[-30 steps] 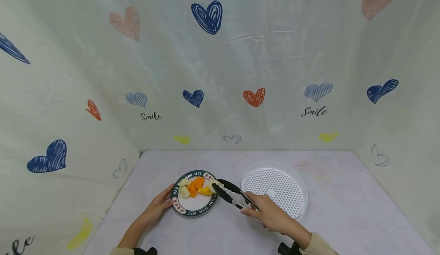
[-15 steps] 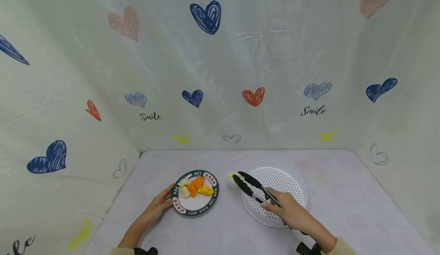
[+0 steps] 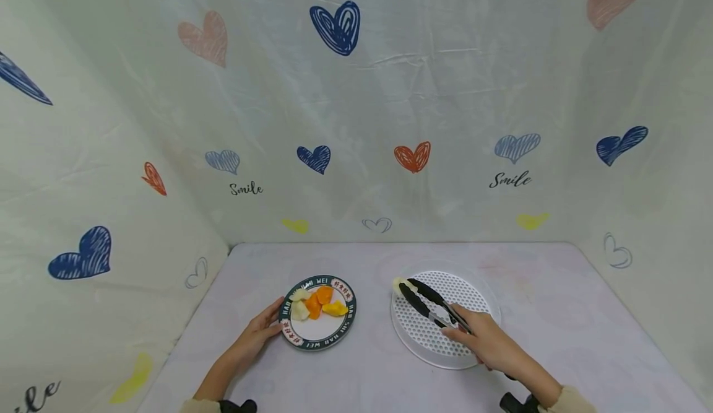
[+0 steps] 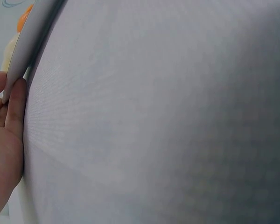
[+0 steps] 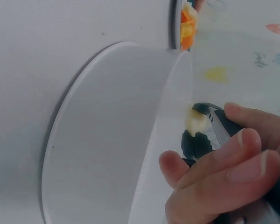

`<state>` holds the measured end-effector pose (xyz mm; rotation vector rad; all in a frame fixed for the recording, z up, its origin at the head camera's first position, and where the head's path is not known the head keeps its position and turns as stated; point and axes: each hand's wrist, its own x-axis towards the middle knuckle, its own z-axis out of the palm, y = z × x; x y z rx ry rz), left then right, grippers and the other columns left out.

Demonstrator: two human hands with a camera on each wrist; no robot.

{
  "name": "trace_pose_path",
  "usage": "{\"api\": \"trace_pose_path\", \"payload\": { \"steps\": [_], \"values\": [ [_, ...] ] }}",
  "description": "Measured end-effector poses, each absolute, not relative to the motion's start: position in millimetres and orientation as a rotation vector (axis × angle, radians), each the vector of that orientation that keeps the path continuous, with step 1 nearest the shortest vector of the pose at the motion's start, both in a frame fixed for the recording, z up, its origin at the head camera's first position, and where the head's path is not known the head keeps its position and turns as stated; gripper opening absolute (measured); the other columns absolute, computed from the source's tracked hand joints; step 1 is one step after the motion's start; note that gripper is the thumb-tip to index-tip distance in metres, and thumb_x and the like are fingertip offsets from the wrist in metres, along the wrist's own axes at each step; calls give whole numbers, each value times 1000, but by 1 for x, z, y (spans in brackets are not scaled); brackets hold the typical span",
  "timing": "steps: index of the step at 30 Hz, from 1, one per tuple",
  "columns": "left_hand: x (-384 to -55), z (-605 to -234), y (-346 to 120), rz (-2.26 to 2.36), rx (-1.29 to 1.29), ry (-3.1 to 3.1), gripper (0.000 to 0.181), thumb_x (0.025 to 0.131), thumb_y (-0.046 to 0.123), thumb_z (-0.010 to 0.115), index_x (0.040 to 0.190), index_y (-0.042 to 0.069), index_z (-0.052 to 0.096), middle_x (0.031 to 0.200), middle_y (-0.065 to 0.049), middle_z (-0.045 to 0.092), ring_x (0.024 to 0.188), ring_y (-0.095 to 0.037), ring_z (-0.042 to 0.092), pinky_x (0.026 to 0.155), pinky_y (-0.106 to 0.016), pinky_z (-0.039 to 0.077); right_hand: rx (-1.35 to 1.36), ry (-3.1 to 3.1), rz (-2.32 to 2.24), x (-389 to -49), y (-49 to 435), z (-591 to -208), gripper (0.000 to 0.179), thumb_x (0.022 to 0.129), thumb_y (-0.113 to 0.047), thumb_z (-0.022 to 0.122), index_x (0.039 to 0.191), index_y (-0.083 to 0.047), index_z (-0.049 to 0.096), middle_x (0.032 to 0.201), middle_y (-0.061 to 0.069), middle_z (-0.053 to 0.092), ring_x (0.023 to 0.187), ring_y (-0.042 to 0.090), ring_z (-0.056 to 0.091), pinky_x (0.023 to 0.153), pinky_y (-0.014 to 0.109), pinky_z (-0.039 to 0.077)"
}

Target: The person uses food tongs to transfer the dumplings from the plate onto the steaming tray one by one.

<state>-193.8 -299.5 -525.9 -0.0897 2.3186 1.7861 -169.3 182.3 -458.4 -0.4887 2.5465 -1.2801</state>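
On the left of the table is a round plate (image 3: 316, 331) with a dark green patterned rim. My left hand (image 3: 255, 334) pinches its left edge; in the left wrist view the thumb is above the rim and fingers are beneath the plate (image 4: 31, 35). Orange pieces (image 3: 313, 306), a yellow piece (image 3: 335, 309) and pale pieces (image 3: 299, 311) of cut food lie on it. My right hand (image 3: 486, 340) holds black-tipped metal tongs (image 3: 437, 304). Between the tips is a pale piece (image 3: 398, 284), over the left edge of a round white tray (image 3: 405, 343) with a perforated bottom.
The pale tabletop (image 3: 367, 369) extends around plate and tray. A light curtain (image 3: 367, 103) printed with hearts surrounds the back and sides. In the right wrist view the tray's smooth raised wall (image 5: 98, 140) stands beside the hand.
The right hand has carried the tongs and pale piece rightwards, from the plate's right edge to over the tray. The left hand has stayed at the plate.
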Motion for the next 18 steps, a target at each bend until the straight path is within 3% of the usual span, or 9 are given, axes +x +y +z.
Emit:
{"api": "trace_pose_path", "payload": {
  "steps": [18],
  "values": [
    [-193, -523, -299, 1773, -74, 2326, 63, 98, 0, 53, 154, -5, 24, 160, -23, 21, 148, -40, 16, 115, -50, 21, -429, 2596, -1209, -178, 191, -467, 76, 98, -34, 63, 144, 18, 33, 51, -2, 42, 32, 6, 38, 30, 29, 41]
  ]
}}
